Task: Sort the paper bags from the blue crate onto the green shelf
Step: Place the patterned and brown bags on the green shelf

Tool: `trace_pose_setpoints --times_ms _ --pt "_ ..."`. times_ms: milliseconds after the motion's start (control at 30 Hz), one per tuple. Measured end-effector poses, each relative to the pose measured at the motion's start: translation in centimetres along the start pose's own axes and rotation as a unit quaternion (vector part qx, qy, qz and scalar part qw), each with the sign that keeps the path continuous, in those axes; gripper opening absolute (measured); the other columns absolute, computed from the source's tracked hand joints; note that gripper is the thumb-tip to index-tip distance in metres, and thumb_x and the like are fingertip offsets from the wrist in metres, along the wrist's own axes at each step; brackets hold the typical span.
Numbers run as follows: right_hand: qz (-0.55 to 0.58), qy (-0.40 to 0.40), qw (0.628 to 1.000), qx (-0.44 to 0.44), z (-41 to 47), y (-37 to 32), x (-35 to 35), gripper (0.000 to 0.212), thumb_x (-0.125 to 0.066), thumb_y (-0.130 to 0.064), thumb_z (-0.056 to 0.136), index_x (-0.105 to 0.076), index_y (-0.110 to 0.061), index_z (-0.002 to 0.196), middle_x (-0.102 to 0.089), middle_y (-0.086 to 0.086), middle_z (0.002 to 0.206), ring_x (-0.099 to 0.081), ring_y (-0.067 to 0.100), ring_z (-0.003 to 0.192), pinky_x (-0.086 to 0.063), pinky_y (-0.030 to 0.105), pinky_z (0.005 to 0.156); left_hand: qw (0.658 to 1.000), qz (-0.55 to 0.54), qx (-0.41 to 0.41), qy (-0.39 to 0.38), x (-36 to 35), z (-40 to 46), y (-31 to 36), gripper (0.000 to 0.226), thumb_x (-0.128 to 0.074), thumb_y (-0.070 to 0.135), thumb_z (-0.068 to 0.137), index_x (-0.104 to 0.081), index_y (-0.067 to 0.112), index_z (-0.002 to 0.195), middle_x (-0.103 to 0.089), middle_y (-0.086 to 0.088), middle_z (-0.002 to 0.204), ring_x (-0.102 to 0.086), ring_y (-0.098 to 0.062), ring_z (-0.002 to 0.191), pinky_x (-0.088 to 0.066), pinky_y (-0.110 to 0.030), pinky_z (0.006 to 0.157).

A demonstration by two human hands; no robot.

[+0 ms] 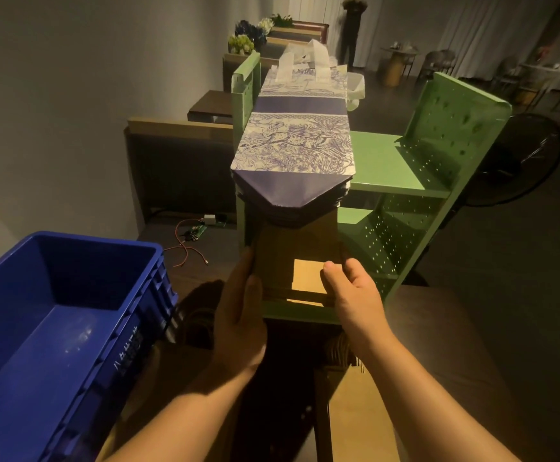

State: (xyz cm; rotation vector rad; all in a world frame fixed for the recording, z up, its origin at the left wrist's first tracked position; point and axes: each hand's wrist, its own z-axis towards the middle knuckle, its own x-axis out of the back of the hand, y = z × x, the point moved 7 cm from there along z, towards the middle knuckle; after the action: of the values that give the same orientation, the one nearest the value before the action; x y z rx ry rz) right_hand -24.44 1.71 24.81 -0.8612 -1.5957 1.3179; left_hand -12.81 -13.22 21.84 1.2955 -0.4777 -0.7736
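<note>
A: Where are the hands rn?
B: Lower centre of frame, both on a stack of brown paper bags (297, 258) lying flat on the green shelf (435, 155). Left hand (238, 323) holds the stack's left edge, fingers along the side, thumb on top. Right hand (355, 295) grips the right edge, thumb pressed on the top bag, fingers curled under/behind, can't see them fully.
A: Which level?
B: A lower one, w/ the stack sticking out toward the camera over the front lip.
A: And the patterned ones?
B: Blue-and-white printed bags (297, 141) sit stacked on the top level, mid-frame, white handles pointing to the far end, dark blue folded bottoms overhanging just above the brown stack.
A: Crate?
B: Blue crate (55, 328) at lower left, on the table, beside the left forearm. No bags visible inside it.
A: Anything else?
B: Red wires + a small circuit board (195, 233) on the floor left of the shelf. A person stands far back, top of frame, next to flowers (248, 36)
</note>
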Motion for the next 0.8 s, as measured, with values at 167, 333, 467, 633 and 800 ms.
trace_pose_setpoints --times_ms 167,333,467,633,800 --pt "0.119 0.031 0.991 -0.057 0.9 -0.2 0.6 0.04 -0.054 -0.054 0.097 -0.052 -0.015 0.088 -0.057 0.005 0.1 -0.058 0.029 0.102 -0.048 0.041 0.093 0.998 -0.049 0.02 -0.025 -0.1 0.4 -0.1 0.046 -0.039 0.034 0.101 -0.042 0.03 0.147 -0.062 -0.008 0.135 -0.071 -0.021 0.109 -0.06 -0.025 0.078" --pt "0.037 -0.006 0.996 -0.084 2.5 -0.7 0.0 0.028 -0.056 -0.045 0.1 -0.054 -0.018 0.094 -0.061 0.004 0.095 -0.058 0.013 0.085 -0.047 0.028 0.071 0.998 -0.046 0.037 -0.027 -0.5 0.9 -0.7 0.046 -0.042 0.042 0.105 -0.042 0.029 0.149 -0.059 -0.011 0.138 -0.071 -0.019 0.108 -0.059 -0.024 0.076" --pt "-0.005 -0.02 0.996 -0.083 3.0 -1.2 -0.3 0.025 -0.055 -0.041 0.102 -0.053 -0.016 0.098 -0.058 0.003 0.091 -0.055 0.012 0.08 -0.041 0.027 0.063 0.997 -0.054 0.044 -0.039 -0.7 0.7 -0.6 0.053 -0.042 0.037 0.101 -0.038 0.027 0.153 -0.061 -0.01 0.136 -0.072 -0.019 0.105 -0.059 -0.023 0.073" --pt "-0.063 -0.065 0.995 -0.048 1.6 -1.1 -0.1 0.042 -0.053 -0.054 0.098 -0.048 -0.019 0.12 -0.057 -0.007 0.111 -0.054 0.006 0.095 -0.044 0.024 0.074 0.994 0.014 0.024 -0.104 0.3 0.6 0.0 0.068 -0.064 0.068 0.085 -0.036 0.055 0.146 -0.058 0.002 0.142 -0.065 -0.02 0.122 -0.059 -0.033 0.091" --pt "-0.136 -0.115 0.982 0.061 -1.2 1.2 0.7 0.061 -0.079 -0.053 0.078 -0.039 -0.055 0.124 -0.047 -0.039 0.122 -0.052 -0.007 0.117 -0.041 0.025 0.103 0.977 0.144 -0.018 -0.154 1.0 1.6 0.5 0.079 -0.077 0.055 0.076 -0.032 0.071 0.139 -0.063 0.019 0.131 -0.062 -0.007 0.124 -0.055 -0.029 0.098"
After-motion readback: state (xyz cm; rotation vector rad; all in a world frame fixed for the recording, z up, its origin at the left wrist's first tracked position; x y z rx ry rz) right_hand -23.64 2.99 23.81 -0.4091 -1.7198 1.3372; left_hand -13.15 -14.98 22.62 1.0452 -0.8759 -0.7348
